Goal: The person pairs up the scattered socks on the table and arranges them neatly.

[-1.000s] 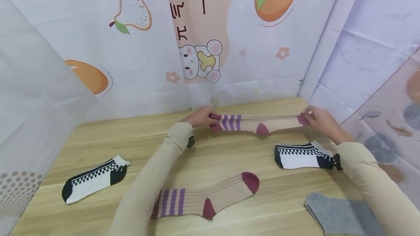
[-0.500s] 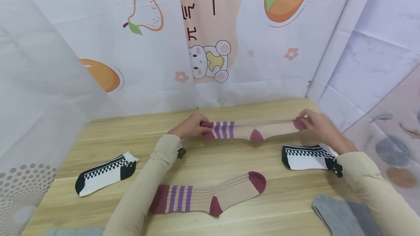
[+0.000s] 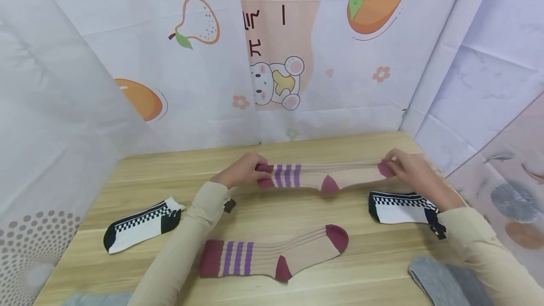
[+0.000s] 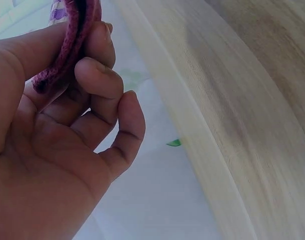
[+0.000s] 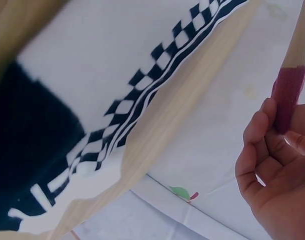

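A beige sock (image 3: 310, 177) with purple stripes and maroon cuff, heel and toe is stretched level between both hands, above the far part of the table. My left hand (image 3: 244, 170) pinches its cuff; the left wrist view shows thumb and forefinger on the maroon cuff (image 4: 75, 40). At the other end my right hand (image 3: 405, 169) pinches the toe, and the maroon toe tip (image 5: 288, 95) shows between the fingers in the right wrist view. A matching striped sock (image 3: 263, 257) lies flat nearer the front, heel toward the front edge.
One black-and-white checkered ankle sock (image 3: 142, 225) lies at the left. Another checkered sock (image 3: 399, 209) lies at the right, partly under the right forearm. A grey sock (image 3: 442, 280) is at the front right, and grey fabric (image 3: 99, 299) shows at the front left. A printed curtain (image 3: 191, 122) hangs behind the wooden table.
Both hands have lowered the stretched sock and brought it slightly toward the front. The head view has shifted a little to the left. Both grips stay the same.
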`<action>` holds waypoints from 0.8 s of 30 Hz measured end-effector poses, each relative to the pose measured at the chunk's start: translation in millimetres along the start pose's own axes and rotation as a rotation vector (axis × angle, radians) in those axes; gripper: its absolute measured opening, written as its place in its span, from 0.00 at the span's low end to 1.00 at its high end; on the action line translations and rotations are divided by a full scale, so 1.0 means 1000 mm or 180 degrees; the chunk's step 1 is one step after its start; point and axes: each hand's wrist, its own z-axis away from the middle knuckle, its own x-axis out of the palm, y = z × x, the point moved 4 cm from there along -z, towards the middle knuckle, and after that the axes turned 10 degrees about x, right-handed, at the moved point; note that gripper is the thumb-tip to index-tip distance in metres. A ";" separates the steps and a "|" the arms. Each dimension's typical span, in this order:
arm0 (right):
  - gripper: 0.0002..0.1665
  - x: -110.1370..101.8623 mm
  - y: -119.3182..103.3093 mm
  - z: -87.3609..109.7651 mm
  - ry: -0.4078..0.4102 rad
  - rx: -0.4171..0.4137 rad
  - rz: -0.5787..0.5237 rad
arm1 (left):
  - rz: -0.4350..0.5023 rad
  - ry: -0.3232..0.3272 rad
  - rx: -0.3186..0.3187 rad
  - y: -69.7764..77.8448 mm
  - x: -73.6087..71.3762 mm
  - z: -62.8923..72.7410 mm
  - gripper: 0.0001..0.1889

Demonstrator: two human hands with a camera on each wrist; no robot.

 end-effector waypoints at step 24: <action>0.12 0.004 -0.048 0.026 0.0045 -0.0261 -0.0367 | 0.0030 0.0264 -0.0085 0.013 -0.005 0.070 0.09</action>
